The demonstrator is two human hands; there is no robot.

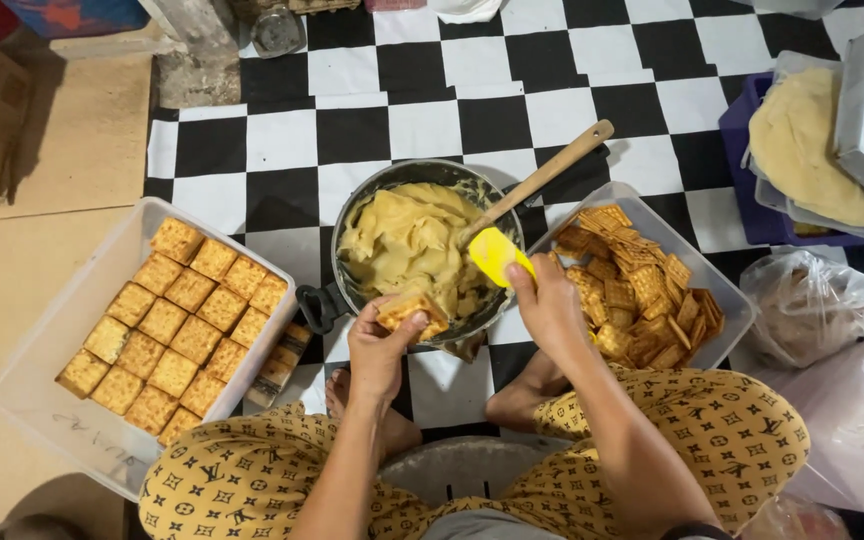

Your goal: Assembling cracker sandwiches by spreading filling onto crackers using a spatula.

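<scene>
Over checkered floor [432,120], left hand [377,350] pinches cracker [412,312], right hand [550,305] seemingly grips spatula [512,225].

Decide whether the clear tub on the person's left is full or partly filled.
Partly filled: cracker sandwiches cover most of the tub, with its near-left end bare.

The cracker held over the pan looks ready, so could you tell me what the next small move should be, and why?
Probably bring the yellow spatula down onto the cracker. The left hand holds that cracker over the rim of the pan of pale filling, and the right hand grips the spatula just beside it, its blade close to the cracker.
</scene>
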